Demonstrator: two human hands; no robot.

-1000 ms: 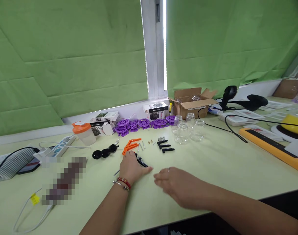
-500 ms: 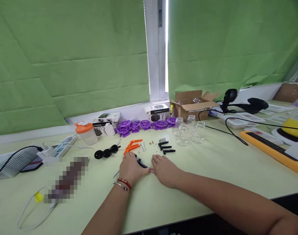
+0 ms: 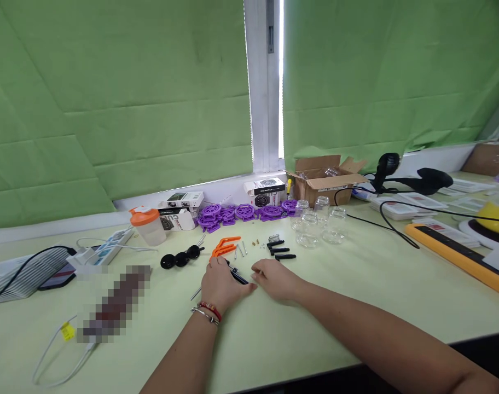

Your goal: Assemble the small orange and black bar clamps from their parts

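Note:
My left hand (image 3: pixel 220 282) lies palm down on the table, thumb stretched to the right. It rests around and partly over several black rod-shaped parts (image 3: pixel 238 276), whose far ends it hides. A thin metal rod (image 3: pixel 196 294) lies to its left, and orange curved handles (image 3: pixel 222 249) lie just beyond its fingertips. My right hand (image 3: pixel 276 278) is close by on the right, its fingers bent and tips near the left thumb; nothing shows in it. Black crank-shaped pieces (image 3: pixel 284 250), springs (image 3: pixel 275 238), silver pins (image 3: pixel 243 249) and small brass bits (image 3: pixel 255 242) lie beyond the hands.
Black round lids (image 3: pixel 181 260) are to the left, near a shaker cup (image 3: pixel 148 227). Purple wheel-like parts (image 3: pixel 245 211), printed boxes (image 3: pixel 266 191), glass jars (image 3: pixel 309 230) and an open carton (image 3: pixel 325 178) line the back. Black cables (image 3: pixel 387 219) cross the right side.
My right hand has drawn slightly away from the left thumb, and its fingers are more bent. My left hand stays over the black parts. The view has shifted a little.

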